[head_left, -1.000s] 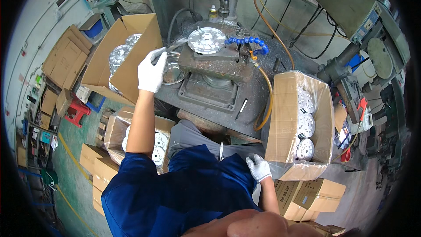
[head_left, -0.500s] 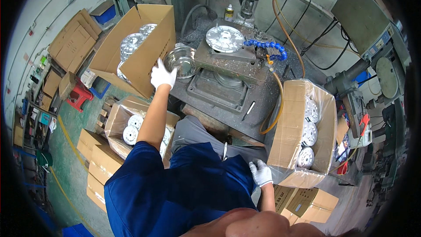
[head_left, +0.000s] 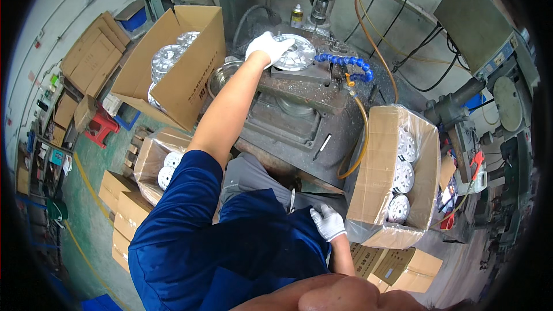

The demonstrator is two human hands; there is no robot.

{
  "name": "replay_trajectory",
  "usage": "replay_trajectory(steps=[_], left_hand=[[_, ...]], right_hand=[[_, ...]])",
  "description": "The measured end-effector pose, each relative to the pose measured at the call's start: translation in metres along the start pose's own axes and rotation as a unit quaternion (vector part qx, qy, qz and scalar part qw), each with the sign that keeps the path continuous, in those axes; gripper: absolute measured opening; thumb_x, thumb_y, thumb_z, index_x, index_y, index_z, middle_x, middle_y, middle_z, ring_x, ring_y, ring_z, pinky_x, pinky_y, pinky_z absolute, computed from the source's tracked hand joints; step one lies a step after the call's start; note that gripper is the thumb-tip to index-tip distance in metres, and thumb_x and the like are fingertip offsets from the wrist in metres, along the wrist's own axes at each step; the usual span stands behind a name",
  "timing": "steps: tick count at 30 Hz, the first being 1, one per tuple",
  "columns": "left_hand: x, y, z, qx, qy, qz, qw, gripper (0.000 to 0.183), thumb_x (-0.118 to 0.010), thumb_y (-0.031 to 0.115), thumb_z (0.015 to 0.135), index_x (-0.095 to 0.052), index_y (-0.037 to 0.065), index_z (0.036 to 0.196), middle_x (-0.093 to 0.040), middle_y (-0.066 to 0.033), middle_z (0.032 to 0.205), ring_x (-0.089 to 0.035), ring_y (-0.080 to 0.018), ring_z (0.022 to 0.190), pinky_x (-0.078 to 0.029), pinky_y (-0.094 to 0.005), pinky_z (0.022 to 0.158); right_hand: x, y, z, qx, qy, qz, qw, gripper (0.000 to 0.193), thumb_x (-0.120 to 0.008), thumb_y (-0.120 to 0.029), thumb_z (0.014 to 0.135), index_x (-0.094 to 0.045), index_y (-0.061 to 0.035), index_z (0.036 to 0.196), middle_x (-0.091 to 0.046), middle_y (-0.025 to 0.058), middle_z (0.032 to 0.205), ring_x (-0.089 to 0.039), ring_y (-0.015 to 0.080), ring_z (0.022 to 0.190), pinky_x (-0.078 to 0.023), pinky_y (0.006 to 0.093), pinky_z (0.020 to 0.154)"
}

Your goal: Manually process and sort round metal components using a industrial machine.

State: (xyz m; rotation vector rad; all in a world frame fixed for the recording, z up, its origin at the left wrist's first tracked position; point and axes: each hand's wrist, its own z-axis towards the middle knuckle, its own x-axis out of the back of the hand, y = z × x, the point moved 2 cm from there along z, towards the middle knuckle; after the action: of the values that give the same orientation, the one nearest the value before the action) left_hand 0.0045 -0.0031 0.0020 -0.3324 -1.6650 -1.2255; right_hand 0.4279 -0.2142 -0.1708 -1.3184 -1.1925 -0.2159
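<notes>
My left hand [head_left: 271, 48], in a white glove, is at the left rim of a round silver metal disc [head_left: 299, 57] with a slotted face. The thumb lies over the rim and the hand closes on the edge; its other fingers are partly hidden. Under the disc is the block-shaped fixture [head_left: 311, 74] of a drilling machine, strewn with metal chips. My right hand [head_left: 328, 223], also gloved, rests by my lap, fingers loosely apart and nothing visible in them. A metal bowl [head_left: 220, 78] is partly hidden behind my left forearm.
Similar discs fill an open carton [head_left: 201, 75] at the left, a plastic-lined carton [head_left: 147, 164] below it and another lined carton [head_left: 368, 167] at the right. A blue segmented hose [head_left: 345, 59] reaches the disc. A spray can [head_left: 296, 17] and a pen [head_left: 322, 146] are on the machine table.
My left hand has moved from beside the bowl and left carton, rightward and away from me, onto the disc's rim. My right hand has shifted slightly left.
</notes>
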Motion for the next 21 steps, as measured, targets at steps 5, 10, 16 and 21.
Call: replay_trajectory(steps=[5,10,16,21], left_hand=[[-0.004,-0.001,0.003,-0.001,0.012,-0.007,1.000,0.088,-0.055,0.069,0.074,-0.051,0.000,0.130,-0.051,-0.0201,0.133,-0.049,-0.0308,0.124,-0.039,-0.0353,0.103],[-0.003,0.003,-0.003,0.003,0.027,-0.020,0.999,0.087,-0.057,0.066,0.075,-0.050,-0.002,0.129,-0.053,-0.0217,0.131,-0.050,-0.0316,0.123,-0.039,-0.0356,0.102],[-0.004,0.003,-0.001,0.011,0.011,-0.024,1.000,0.085,-0.057,0.066,0.075,-0.053,-0.001,0.127,-0.054,-0.0215,0.129,-0.051,-0.0316,0.121,-0.040,-0.0363,0.101],[-0.005,0.001,-0.002,0.008,0.024,-0.023,0.999,0.085,-0.057,0.066,0.075,-0.053,-0.002,0.126,-0.054,-0.0215,0.130,-0.051,-0.0316,0.121,-0.039,-0.0361,0.101]], right_hand=[[-0.013,0.008,0.001,-0.005,-0.038,0.011,0.999,0.037,-0.058,-0.038,0.089,-0.063,-0.0087,0.112,-0.064,0.0214,0.106,-0.061,0.0384,0.098,-0.049,0.0435,0.085],[-0.018,-0.006,0.011,0.018,-0.056,0.006,0.998,0.039,-0.056,-0.040,0.090,-0.062,-0.0095,0.112,-0.064,0.0227,0.106,-0.060,0.0399,0.099,-0.048,0.0445,0.086],[-0.047,0.002,0.023,-0.005,-0.106,0.146,0.984,0.040,-0.051,-0.039,0.095,-0.059,-0.0054,0.116,-0.066,0.0190,0.102,-0.065,0.0317,0.092,-0.051,0.0379,0.080],[-0.097,0.043,0.043,-0.207,-0.259,0.711,0.620,0.042,-0.049,-0.038,0.096,-0.054,-0.0022,0.118,-0.064,0.0146,0.097,-0.060,0.0224,0.075,-0.050,0.0337,0.067]])
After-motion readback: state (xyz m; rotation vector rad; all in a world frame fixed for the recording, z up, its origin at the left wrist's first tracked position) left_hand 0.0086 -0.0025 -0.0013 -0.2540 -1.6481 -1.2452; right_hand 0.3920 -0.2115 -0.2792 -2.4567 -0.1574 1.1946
